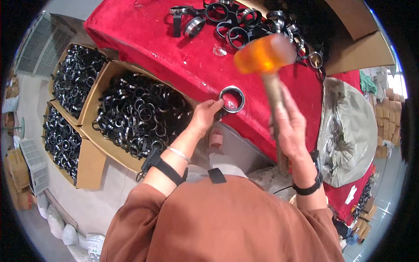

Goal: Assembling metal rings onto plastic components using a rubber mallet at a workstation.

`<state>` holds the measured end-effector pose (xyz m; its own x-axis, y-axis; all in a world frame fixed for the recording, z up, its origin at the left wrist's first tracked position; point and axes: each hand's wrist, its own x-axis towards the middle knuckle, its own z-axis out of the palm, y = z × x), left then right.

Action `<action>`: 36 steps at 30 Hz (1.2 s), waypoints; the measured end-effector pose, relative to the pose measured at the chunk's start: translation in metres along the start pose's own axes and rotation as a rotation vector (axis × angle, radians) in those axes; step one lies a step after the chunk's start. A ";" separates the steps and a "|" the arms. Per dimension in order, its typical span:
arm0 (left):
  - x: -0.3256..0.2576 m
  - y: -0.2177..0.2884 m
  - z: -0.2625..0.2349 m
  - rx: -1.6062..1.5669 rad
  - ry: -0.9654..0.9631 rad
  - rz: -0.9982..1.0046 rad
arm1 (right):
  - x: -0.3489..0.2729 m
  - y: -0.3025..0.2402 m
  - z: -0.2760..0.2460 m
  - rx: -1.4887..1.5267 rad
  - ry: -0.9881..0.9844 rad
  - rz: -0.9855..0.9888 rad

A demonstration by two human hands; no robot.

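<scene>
My left hand point(207, 114) pinches the near left side of a black ring with a shiny metal rim point(233, 112), which sits at the near edge of the red cloth-covered table point(174, 61). A short black part of the ring shows below my fingers. In my right hand point(289, 126) is a mallet point(264, 54) with an orange, translucent-looking head and a wooden handle. My fingers wrap round the handle. The mallet's head is raised above the table, farther off than the ring and to its right, and is smeared by motion.
More black rings with handles point(238, 37) lie in a pile at the table's far side, beside an open cardboard box point(362, 52). On the left, cardboard boxes point(94, 124) hold many similar rings. A grey-green cloth point(345, 131) covers something at the right.
</scene>
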<state>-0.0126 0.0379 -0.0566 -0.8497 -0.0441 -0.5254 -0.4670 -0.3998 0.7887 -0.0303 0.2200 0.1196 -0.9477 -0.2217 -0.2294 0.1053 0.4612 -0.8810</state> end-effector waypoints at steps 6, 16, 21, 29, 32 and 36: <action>-0.004 0.005 0.016 -0.027 -0.068 -0.003 | -0.014 0.082 0.008 -0.097 0.122 0.053; 0.000 0.003 0.011 -0.012 -0.067 0.039 | -0.067 0.116 0.004 -0.377 0.159 -0.458; -0.005 -0.006 -0.019 0.192 -0.033 0.085 | -0.064 0.095 0.015 -0.086 -0.006 0.141; -0.063 0.030 -0.188 0.876 0.358 0.166 | -0.048 0.134 -0.040 0.099 0.290 0.099; -0.041 0.073 -0.186 1.090 0.610 0.446 | -0.042 0.148 -0.038 0.151 0.296 0.173; 0.022 0.149 -0.125 1.062 0.683 0.654 | -0.038 0.166 -0.035 0.033 0.289 0.113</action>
<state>-0.0701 -0.1370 0.0095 -0.8401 -0.4984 0.2143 -0.2607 0.7173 0.6462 0.0124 0.3346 -0.0032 -0.9754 0.0849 -0.2033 0.2198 0.4401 -0.8707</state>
